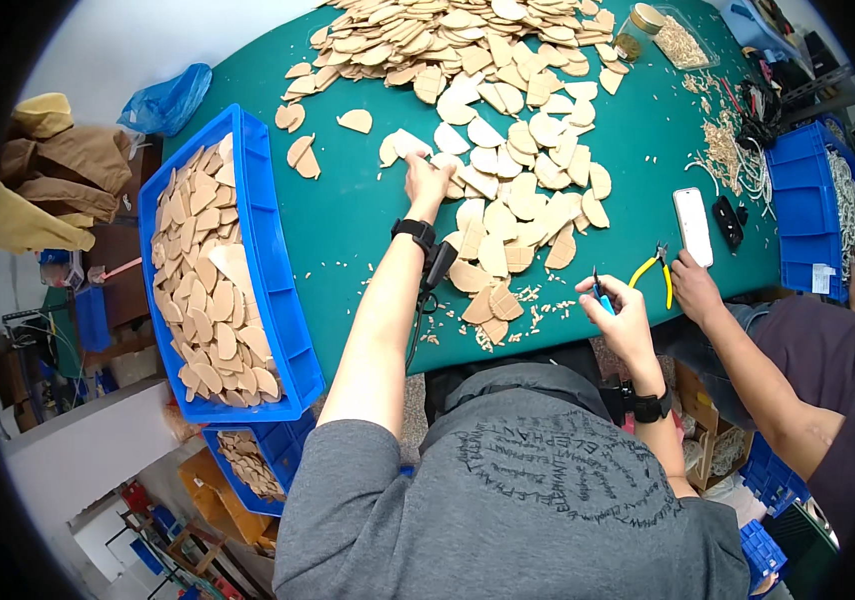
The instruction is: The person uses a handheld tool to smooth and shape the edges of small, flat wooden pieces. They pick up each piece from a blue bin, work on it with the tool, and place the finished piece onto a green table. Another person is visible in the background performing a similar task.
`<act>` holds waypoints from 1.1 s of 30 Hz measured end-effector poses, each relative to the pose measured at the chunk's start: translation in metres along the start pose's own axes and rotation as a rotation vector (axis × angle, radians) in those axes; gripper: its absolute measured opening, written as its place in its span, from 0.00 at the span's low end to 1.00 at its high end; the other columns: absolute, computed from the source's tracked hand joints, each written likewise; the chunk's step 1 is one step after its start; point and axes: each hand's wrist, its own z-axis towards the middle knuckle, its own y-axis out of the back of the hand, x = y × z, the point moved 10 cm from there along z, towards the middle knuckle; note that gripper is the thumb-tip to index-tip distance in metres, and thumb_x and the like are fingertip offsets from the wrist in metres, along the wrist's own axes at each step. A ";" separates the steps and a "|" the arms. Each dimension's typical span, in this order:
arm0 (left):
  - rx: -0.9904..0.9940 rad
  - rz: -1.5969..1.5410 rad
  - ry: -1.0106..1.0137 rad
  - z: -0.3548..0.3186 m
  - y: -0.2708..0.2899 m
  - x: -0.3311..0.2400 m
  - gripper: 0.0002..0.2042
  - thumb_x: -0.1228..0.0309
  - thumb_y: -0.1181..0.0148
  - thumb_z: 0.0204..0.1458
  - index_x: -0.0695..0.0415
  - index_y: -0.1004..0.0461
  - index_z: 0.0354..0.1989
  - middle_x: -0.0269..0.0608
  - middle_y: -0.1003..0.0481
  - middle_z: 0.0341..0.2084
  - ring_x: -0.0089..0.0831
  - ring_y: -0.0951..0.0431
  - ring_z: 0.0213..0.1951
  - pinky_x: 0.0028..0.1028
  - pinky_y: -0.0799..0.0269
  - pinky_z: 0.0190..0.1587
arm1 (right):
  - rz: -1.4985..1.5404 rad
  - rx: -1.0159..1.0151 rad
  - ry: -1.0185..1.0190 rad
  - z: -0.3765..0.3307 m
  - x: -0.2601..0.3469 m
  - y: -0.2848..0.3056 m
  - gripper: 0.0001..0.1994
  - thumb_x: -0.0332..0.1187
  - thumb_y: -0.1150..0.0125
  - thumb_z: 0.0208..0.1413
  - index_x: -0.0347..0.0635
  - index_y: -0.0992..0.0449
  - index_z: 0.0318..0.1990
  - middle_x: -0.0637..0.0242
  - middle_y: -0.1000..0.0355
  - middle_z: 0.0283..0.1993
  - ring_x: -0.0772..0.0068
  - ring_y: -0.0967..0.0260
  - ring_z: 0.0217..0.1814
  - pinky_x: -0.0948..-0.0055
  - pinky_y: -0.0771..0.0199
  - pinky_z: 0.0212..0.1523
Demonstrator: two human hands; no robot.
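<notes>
Left hand (428, 184), upper centre of frame — touches pale half-moon piece (409, 142); pinch cannot be told. Right hand (624, 318), right of centre — wraps blue-handled hand tool (604, 297).

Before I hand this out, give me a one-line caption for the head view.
Left hand among tan half-round pieces, right hand holding a blue-handled tool, over a green table.

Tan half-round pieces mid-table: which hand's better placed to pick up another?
Left, likely: the left hand is right at the tan pieces, while the right hand is occupied with a blue-handled tool.
</notes>
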 end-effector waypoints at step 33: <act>0.516 -1.090 0.133 -0.248 0.081 -0.091 0.19 0.62 0.51 0.61 0.59 0.38 0.57 0.38 0.28 0.45 0.25 0.25 0.43 0.23 0.25 0.41 | 0.677 0.241 0.115 0.012 0.064 -0.087 0.15 0.28 0.39 0.53 0.34 0.34 0.45 0.61 0.29 0.37 0.72 0.26 0.31 0.74 0.23 0.31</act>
